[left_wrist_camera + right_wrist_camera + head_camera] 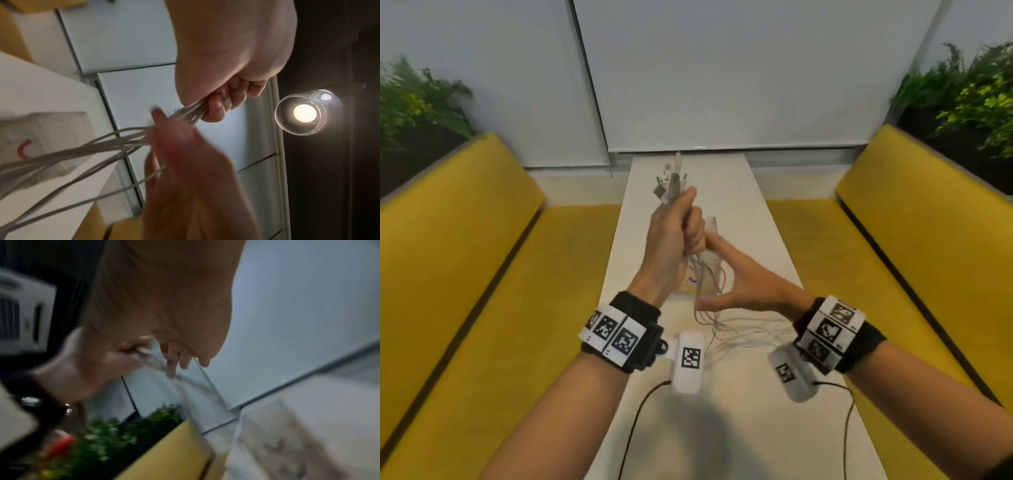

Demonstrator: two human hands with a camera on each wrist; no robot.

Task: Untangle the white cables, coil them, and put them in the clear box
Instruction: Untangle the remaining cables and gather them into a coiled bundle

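Note:
My left hand (688, 219) is raised over the table and grips a bundle of white cables (703, 318) in its fist. Their plug ends (671, 186) stick up above the thumb. In the left wrist view the curled fingers (218, 104) clamp the strands. The cables hang down from the fist and trail onto the white table (739, 192). My right hand (709, 270) is spread just below the fist, index finger pointing up and thumb out, with the strands running through the gap between them. The clear box (715, 228) stands on the table right behind both hands, blurred in the right wrist view.
Loose cable loops (750, 330) lie on the near part of the narrow table. Yellow benches (482, 274) run along both sides, with plants (969, 99) behind them. A lit hanging lamp (304, 112) shows in the left wrist view. Black wrist-camera leads (633, 421) cross the near table.

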